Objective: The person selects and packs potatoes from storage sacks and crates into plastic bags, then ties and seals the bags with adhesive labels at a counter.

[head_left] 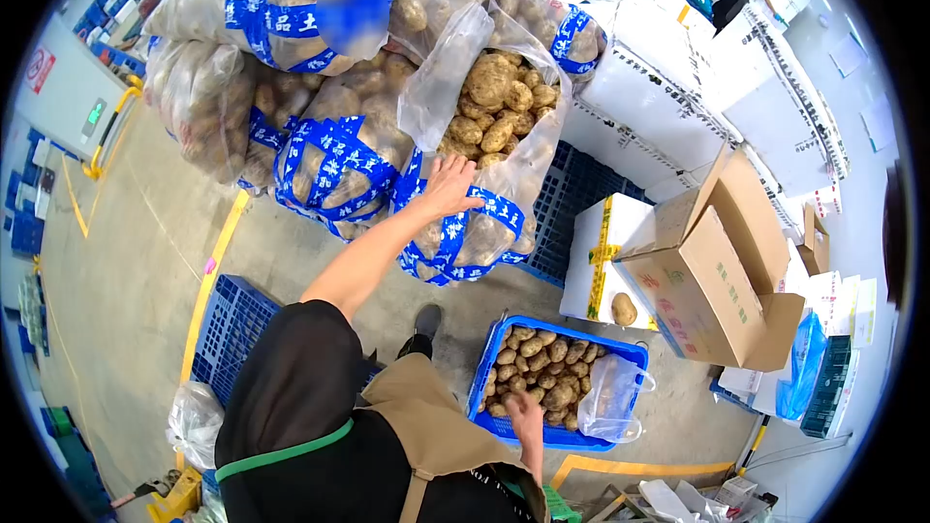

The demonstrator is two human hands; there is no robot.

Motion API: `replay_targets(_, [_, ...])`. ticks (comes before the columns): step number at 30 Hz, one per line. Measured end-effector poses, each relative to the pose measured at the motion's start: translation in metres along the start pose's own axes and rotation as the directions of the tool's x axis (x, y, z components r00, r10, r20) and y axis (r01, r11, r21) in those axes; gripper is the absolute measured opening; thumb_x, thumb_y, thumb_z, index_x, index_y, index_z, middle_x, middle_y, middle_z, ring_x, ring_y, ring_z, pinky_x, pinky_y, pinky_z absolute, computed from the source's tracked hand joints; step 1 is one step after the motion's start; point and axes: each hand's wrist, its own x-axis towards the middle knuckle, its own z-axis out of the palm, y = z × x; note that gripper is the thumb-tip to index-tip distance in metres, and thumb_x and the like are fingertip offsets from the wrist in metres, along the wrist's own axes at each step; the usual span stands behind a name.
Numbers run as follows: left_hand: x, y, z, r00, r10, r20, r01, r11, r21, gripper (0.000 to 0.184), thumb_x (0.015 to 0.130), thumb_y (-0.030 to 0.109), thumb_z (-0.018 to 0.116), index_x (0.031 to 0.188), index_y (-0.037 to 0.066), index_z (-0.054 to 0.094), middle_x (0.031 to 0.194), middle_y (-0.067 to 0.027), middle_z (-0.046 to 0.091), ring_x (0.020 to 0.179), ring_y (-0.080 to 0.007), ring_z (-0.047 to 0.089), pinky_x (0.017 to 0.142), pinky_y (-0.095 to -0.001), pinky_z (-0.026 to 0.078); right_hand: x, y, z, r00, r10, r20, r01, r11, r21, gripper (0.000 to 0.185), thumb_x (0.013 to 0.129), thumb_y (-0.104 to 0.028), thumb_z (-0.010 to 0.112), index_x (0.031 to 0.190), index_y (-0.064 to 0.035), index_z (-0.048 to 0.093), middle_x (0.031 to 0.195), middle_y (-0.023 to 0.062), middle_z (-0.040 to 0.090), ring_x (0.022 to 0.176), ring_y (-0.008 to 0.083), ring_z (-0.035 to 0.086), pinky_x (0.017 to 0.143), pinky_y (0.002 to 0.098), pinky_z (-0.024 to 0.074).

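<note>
Largest: a pile of closed potato bags point(339, 174), clear plastic wound with blue printed tape, ahead and to the left. At its right, 1 open bag point(523, 174), mouth spread, filled with loose potatoes point(499, 102). Stacked white boxes point(620, 107) stand beyond it on the right.

Next: 1 open cardboard carton point(712, 281), flaps up, tilted, beside 1 white box point(583, 244) with yellow tape. Below these, on the floor, 1 blue crate point(557, 438) holds many potatoes point(557, 378). A clear plastic bag point(605, 407) is draped over the crate's right side.

Hands: the left hand point(450, 186) rests on the near edge of the open bag, just below the exposed potatoes. Its fingers are somewhat apart, palm down; no potato is seen in its grip. The right hand point(526, 418) reaches over the near side of the crate, fingers angled down onto the potatoes there. Grip state: cannot tell whether the fingertips are together or closed on a potato. Crate potatoes lie directly under and around those fingertips, with more beyond them.

Smallest: 1 lone potato point(623, 309) at the lower part of the white box, near the carton, well apart from both hands; its support is unclear.
</note>
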Motion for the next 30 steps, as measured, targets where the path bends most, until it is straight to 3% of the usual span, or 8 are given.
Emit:
replay_targets(3, [0.008,-0.011,0.005,0.98,-0.021,0.199,0.014,0.999,0.039,0.061,0.07,0.05,0.069,0.104,0.0,0.058,0.104,-0.0183,0.058,0.107,-0.0346,0.049,0.098,-0.0508,0.03,0.056,-0.048,0.002,0.986,-0.168,-0.002,0.165,0.971,-0.174,0.044,0.082,-0.019,0.061,0.119,0.0039,0.054,0.09,0.0201,0.067,0.08,0.0236,0.065,0.073,0.0335,0.0507])
replay_targets(11, [0.027,-0.017,-0.007,0.984,0.142,0.104,-0.129,0.983,-0.128,0.025,0.071,0.024,0.07,0.079,0.002,0.061,0.079,-0.0167,0.061,0.081,-0.0355,0.059,0.072,-0.0456,0.044,0.179,-0.228,-0.001,0.896,-0.43,-0.111,0.406,0.895,-0.187,0.038,0.084,-0.016,0.062,0.115,0.004,0.055,0.089,0.0193,0.064,0.079,0.0303,0.063,0.074,0.037,0.0493])
replay_targets(13, [0.029,-0.023,-0.008,0.977,0.172,0.125,-0.145,0.97,-0.198,0.021,0.071,0.02,0.069,0.078,0.002,0.061,0.075,-0.0173,0.061,0.078,-0.0363,0.059,0.069,-0.046,0.045,0.226,-0.248,0.01,0.674,-0.726,-0.137,0.626,0.66,-0.416,0.04,0.082,-0.016,0.064,0.116,0.0026,0.054,0.104,0.0211,0.06,0.098,0.0345,0.057,0.086,0.0395,0.045])
replay_targets(16, [0.032,-0.022,-0.022,0.964,0.19,0.189,-0.131,0.949,-0.287,0.015,0.071,0.015,0.065,0.076,0.001,0.061,0.071,-0.0176,0.06,0.075,-0.037,0.059,0.068,-0.0458,0.045,0.266,-0.305,0.022,0.45,-0.891,0.065,0.831,0.392,-0.394,0.045,0.078,-0.022,0.068,0.115,0.0001,0.055,0.111,0.0188,0.057,0.11,0.0355,0.049,0.096,0.0465,0.036])
replay_targets(18, [0.036,-0.022,-0.024,0.96,0.186,0.211,-0.123,0.953,-0.278,0.014,0.072,0.014,0.065,0.076,0.001,0.061,0.071,-0.0175,0.06,0.075,-0.0368,0.059,0.067,-0.0453,0.045,0.291,-0.329,0.026,0.307,-0.922,0.235,0.901,0.203,-0.383,0.045,0.077,-0.027,0.069,0.111,-0.0006,0.057,0.106,0.0165,0.058,0.107,0.0341,0.05,0.098,0.0491,0.033])
replay_targets(21, [0.038,-0.02,-0.025,0.958,0.159,0.237,-0.083,0.95,-0.302,0.014,0.073,0.016,0.064,0.076,0.002,0.062,0.072,-0.0148,0.06,0.076,-0.0344,0.058,0.068,-0.0426,0.045,0.321,-0.333,0.017,0.358,-0.767,0.532,0.908,0.154,-0.389,0.041,0.074,-0.033,0.07,0.1,-0.0025,0.061,0.095,0.013,0.058,0.099,0.0316,0.052,0.098,0.0515,0.0314])
replay_targets(22, [0.04,-0.019,-0.028,0.954,0.168,0.248,-0.087,0.948,-0.306,0.015,0.074,0.016,0.064,0.077,0.002,0.061,0.072,-0.014,0.06,0.077,-0.0336,0.058,0.069,-0.0419,0.044,0.327,-0.336,0.015,0.27,-0.802,0.533,0.936,0.088,-0.342,0.033,0.071,-0.031,0.072,0.088,-0.0045,0.062,0.085,0.0104,0.057,0.091,0.0293,0.053,0.092,0.0457,0.0365])
replay_targets(30, [0.052,-0.018,-0.048,0.906,0.229,0.357,-0.073,0.913,-0.401,0.012,0.079,0.017,0.062,0.075,0.006,0.06,0.071,-0.0089,0.057,0.075,-0.0268,0.055,0.07,-0.037,0.042,0.336,-0.324,-0.013,0.287,-0.759,0.585,0.956,0.184,-0.23,0.013,0.071,-0.012,0.063,0.073,-0.0075,0.051,0.074,0.0078,0.051,0.078,0.0262,0.05,0.074,0.0369,0.0397])
